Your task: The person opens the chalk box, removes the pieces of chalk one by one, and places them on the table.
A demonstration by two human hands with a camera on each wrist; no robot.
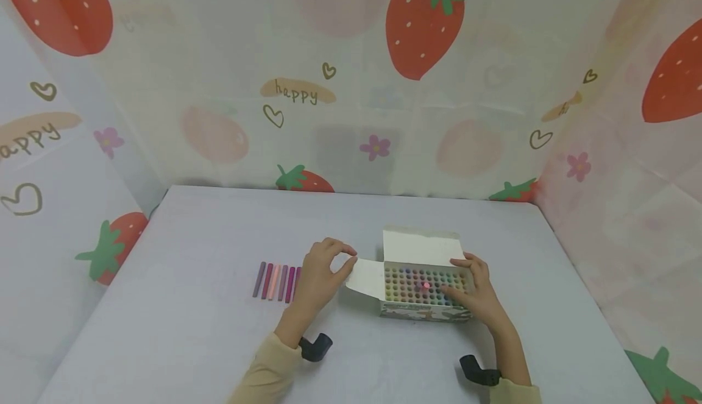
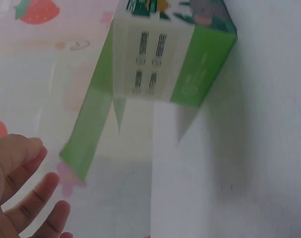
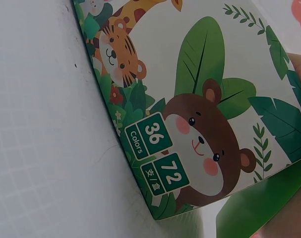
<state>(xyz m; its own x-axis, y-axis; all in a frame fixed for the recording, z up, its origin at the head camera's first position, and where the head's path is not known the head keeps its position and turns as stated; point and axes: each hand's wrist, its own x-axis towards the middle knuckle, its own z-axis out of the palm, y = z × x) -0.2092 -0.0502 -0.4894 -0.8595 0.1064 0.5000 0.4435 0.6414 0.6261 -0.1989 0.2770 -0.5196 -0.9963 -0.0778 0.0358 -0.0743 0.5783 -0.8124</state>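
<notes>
A printed cardboard box (image 1: 425, 312), with animal pictures and "36 Colors" on its front (image 3: 200, 144), stands with its flaps raised. Rows of round coloured stick ends (image 1: 406, 277) fill it, and one pinkish-red stick (image 1: 426, 286) shows brighter near the middle. My left hand (image 1: 320, 273) is by the tip of the left flap (image 1: 366, 277); the left wrist view shows a small gap between its loosely bent fingers and the green flap (image 2: 88, 129). My right hand (image 1: 479, 288) rests over the box's right side, fingers by the lid (image 1: 422, 247), thumb over the sticks.
Several purple, pink and peach sticks (image 1: 274, 282) lie side by side on the white table (image 1: 208, 331), left of the box and partly behind my left hand. A strawberry-print curtain (image 1: 351, 105) stands behind the table and along both sides.
</notes>
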